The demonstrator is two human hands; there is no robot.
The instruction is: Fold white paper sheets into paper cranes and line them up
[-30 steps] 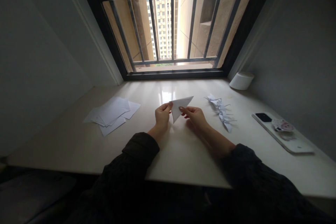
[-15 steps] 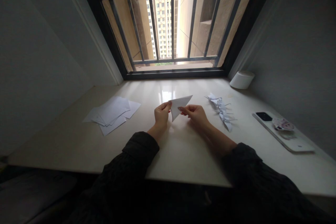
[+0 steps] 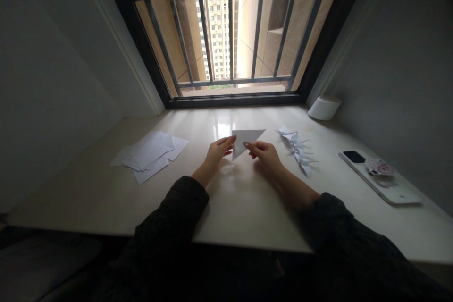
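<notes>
A sheet of white paper [image 3: 244, 137], folded into a triangle, is held up above the table between both hands. My left hand [image 3: 219, 149] pinches its left edge, thumb in front and fingers behind. On the lower right edge, my right hand [image 3: 264, 153] grips the paper between thumb and fingers. One point of the triangle reaches out to the right, another hangs down. Just right of my right hand lies a row of several folded paper cranes [image 3: 296, 146].
A stack of loose white paper sheets [image 3: 150, 148] lies on the left of the pale table [image 3: 244, 217]. On the right are a phone [image 3: 378, 177] with a round grip and, farther back, a white cylindrical object [image 3: 323, 107]. A barred window [image 3: 230, 42] stands behind.
The folded paper has turned so its top edge is nearly level and its point sits farther right. My left hand's fingers have straightened somewhat along the edge. The view has shifted slightly.
</notes>
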